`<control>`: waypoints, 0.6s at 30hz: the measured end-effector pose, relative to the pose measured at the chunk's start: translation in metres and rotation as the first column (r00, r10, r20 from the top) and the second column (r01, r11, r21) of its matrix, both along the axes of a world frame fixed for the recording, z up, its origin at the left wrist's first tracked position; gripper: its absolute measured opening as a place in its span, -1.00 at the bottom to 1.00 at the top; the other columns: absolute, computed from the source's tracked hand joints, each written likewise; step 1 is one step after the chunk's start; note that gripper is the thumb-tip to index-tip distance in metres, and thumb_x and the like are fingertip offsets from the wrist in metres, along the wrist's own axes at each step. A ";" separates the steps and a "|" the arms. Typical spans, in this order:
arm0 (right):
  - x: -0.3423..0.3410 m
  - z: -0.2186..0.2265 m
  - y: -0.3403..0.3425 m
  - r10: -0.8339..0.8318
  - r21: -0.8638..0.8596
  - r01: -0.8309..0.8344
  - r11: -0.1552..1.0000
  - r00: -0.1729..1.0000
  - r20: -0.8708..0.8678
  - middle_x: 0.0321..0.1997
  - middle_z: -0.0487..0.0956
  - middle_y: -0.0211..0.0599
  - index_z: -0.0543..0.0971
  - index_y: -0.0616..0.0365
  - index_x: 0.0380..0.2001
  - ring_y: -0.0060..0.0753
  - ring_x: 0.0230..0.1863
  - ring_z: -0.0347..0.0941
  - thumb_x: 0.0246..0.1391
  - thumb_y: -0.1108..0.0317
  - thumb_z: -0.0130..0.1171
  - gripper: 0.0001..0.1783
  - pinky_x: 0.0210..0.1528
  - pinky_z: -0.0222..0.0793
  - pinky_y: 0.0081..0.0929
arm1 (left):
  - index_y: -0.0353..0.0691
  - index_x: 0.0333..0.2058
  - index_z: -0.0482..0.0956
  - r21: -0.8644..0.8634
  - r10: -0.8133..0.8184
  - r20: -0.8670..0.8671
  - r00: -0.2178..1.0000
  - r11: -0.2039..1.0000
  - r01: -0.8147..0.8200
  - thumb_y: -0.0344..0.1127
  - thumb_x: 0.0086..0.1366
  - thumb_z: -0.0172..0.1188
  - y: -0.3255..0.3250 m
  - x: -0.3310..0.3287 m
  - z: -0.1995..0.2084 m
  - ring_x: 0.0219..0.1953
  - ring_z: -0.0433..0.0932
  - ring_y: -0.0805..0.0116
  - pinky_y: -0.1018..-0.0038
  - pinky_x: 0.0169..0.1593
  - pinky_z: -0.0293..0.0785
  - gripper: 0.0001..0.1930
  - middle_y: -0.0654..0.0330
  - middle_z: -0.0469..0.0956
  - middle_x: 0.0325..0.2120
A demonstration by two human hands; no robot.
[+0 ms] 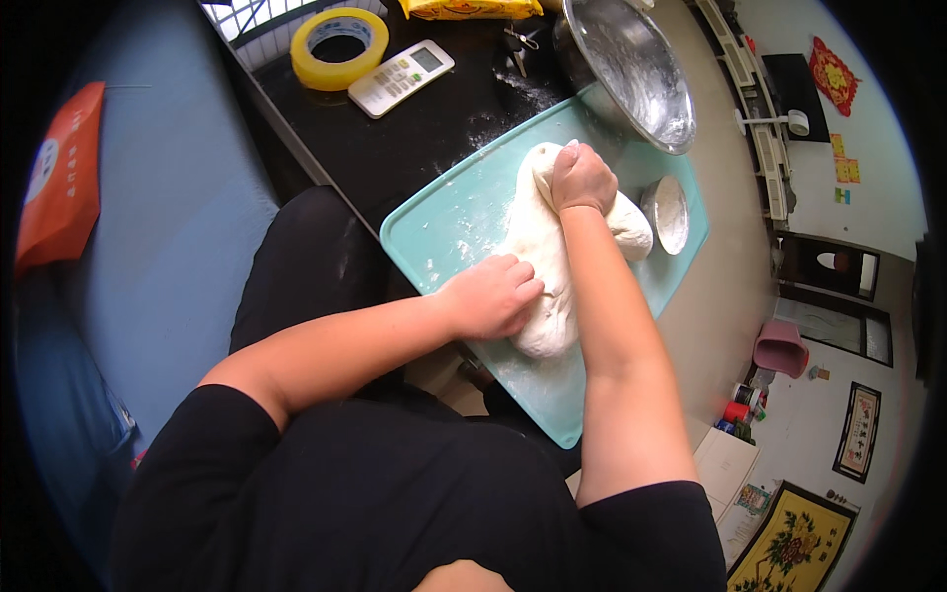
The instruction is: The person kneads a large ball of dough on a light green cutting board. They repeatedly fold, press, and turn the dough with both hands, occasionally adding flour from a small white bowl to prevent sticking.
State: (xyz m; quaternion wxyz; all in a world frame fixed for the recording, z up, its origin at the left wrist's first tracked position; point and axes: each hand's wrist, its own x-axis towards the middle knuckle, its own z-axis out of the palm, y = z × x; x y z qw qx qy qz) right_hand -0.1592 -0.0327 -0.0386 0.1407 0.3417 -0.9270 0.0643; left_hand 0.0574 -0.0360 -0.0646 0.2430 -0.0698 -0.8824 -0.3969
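Note:
A large lump of white dough (pixel 538 237) lies stretched out on a light turquoise board (pixel 444 222) dusted with flour. My right hand (pixel 584 178) is closed in a fist, pressed into the far part of the dough. Some dough bulges out to the right of that wrist. Nearer to me, my left hand (pixel 493 296) grips the dough's left side with curled fingers. Its fingertips are partly hidden against the dough. Just right of the dough, a small bowl of flour (pixel 671 215) rests tilted on the board.
A floury metal mixing bowl (pixel 641 74) stands at the board's far right edge. On the black tabletop (pixel 414 148) are a roll of yellow tape (pixel 370 35), a white remote control (pixel 401 79), keys (pixel 518 49) and a yellow packet (pixel 469 8). A blue seat (pixel 178 178) is at left.

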 end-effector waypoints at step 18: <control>0.185 -0.001 0.132 0.274 -0.291 -0.292 0.911 0.956 -0.101 -0.12 0.42 -0.01 0.39 0.25 -0.15 0.10 -0.04 0.26 0.07 0.21 -0.02 -0.64 0.06 0.13 -0.07 | -0.22 -0.42 0.53 0.217 0.169 -0.115 0.979 0.966 -0.141 -0.33 0.10 0.11 0.003 0.010 0.062 -0.37 0.49 0.06 0.25 -0.28 0.40 -0.89 0.06 0.52 -0.46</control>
